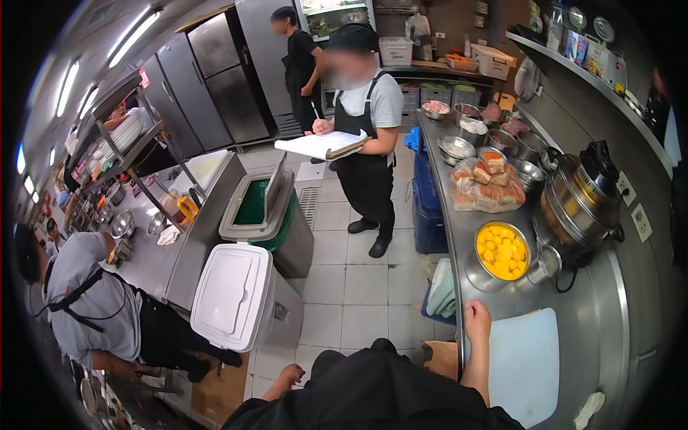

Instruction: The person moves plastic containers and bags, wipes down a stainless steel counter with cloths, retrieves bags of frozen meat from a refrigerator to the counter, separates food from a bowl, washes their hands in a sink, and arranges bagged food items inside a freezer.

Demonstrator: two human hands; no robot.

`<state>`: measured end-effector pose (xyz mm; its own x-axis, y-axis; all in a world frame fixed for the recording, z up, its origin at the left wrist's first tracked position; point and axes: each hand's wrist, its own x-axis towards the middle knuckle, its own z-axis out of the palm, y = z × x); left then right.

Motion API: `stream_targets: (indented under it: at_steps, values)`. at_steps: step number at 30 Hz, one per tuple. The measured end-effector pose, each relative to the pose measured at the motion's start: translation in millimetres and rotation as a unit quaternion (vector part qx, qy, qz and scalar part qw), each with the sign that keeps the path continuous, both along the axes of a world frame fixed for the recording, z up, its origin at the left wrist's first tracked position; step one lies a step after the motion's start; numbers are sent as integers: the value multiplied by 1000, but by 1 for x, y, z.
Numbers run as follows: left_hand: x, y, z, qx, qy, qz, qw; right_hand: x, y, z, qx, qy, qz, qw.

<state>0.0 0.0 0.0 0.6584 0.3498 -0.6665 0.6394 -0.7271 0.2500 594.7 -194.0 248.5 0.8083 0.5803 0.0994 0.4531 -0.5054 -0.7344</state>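
My right hand [476,319], its fingers curled in, rests at the front edge of the steel counter [588,315], with nothing visible in it. Just to its right lies a pale blue-white cutting board [523,365]. Beyond that hand stands a metal pot of egg yolks [502,251], with a small metal cup [546,264] beside it. My left hand [292,375] hangs low at my left side over the floor, loosely curled and touching nothing I can see.
Bagged bread [489,185], several metal bowls and a large steel appliance [584,201] stand farther along the counter. A person [365,129] writes on a clipboard [326,145] ahead. Two bins, a white-lidded one [233,290] nearest, stand left; another person [97,294] works beyond.
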Motion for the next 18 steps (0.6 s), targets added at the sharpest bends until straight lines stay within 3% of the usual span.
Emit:
stream_targets:
  at_steps: [1, 2, 5, 7, 13, 16, 18]
  values:
    - [3, -2, 12, -72, 5, 222, 972, -2, 4, -3, 32, 4, 11, 999]
    - [5, -4, 19, -140, 9, 431, 891, -5, 7, -6, 64, 8, 21, 998]
    - [33, -16, 14, -123, -39, 400, 907, 7, 2, -8, -6, -6, 28, 1000]
    - [41, -8, 23, -129, -24, 440, 888, 6, 7, -11, -2, -10, 20, 1000]
    - [51, 30, 18, -98, 4, 294, 951, 5, 10, -17, -24, -71, -15, 997]
    - [60, 47, 22, -116, 1, 460, 880, 4, 11, -20, -18, -116, -22, 993]
    - [60, 60, 13, -105, -2, 423, 900, 1, 10, -18, -11, -141, -25, 990]
